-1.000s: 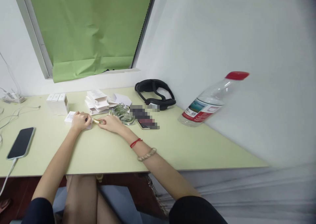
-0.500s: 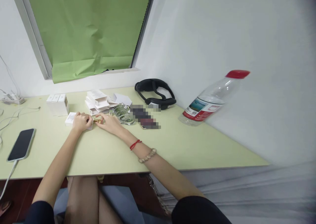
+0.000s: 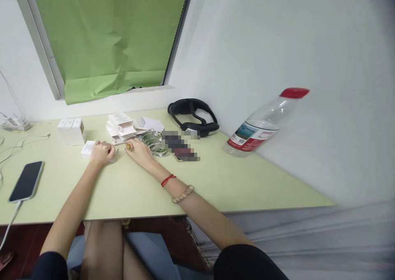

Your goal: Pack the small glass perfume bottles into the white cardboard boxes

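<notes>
My left hand [image 3: 101,152] is closed, with its fingers curled over a small white box [image 3: 88,148] that lies on the table. Part of the box shows on either side of the hand. Just to the right, my right hand [image 3: 139,151] pinches a small shiny gold tube [image 3: 128,147] between thumb and fingers. Most of the tube is hidden, so its exact kind cannot be told. Behind my right hand lie opened white cartons [image 3: 121,123] in a loose pile. Clear plastic packaging [image 3: 154,142] sits beside that hand.
Several upright white boxes [image 3: 71,131] stand at the left. A phone [image 3: 27,181] with a plugged-in cable lies near the front edge. To the right are a black headset [image 3: 194,117], a blurred-out flat item [image 3: 182,146] and a red-capped plastic bottle [image 3: 256,131].
The right hand has drawn a little to the right, away from the left hand, with the gold tube in its fingers. The left hand has stayed on the white box.
</notes>
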The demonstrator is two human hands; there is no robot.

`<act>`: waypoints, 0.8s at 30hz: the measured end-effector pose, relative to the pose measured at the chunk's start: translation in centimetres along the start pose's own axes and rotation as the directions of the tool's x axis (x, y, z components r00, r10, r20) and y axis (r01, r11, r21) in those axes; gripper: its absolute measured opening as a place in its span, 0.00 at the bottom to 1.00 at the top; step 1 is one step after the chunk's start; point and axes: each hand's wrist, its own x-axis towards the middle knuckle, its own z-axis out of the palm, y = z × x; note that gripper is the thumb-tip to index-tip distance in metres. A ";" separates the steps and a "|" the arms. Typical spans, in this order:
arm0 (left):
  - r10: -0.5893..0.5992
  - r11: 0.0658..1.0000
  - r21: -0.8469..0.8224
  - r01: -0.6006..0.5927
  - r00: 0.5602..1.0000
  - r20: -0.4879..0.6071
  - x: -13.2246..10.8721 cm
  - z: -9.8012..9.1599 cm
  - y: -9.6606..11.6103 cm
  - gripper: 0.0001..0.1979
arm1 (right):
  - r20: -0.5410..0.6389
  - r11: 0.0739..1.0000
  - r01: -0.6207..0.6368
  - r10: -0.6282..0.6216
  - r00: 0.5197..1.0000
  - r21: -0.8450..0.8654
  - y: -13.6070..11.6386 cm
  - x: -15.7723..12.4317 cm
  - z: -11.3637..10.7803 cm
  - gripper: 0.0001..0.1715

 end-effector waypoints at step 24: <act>0.000 0.999 -0.054 0.006 0.995 0.101 0.1 -0.5 0.5 0.15 | 0.039 0.936 0.279 -0.293 0.955 0.215 -1.6 -0.4 2.2 0.11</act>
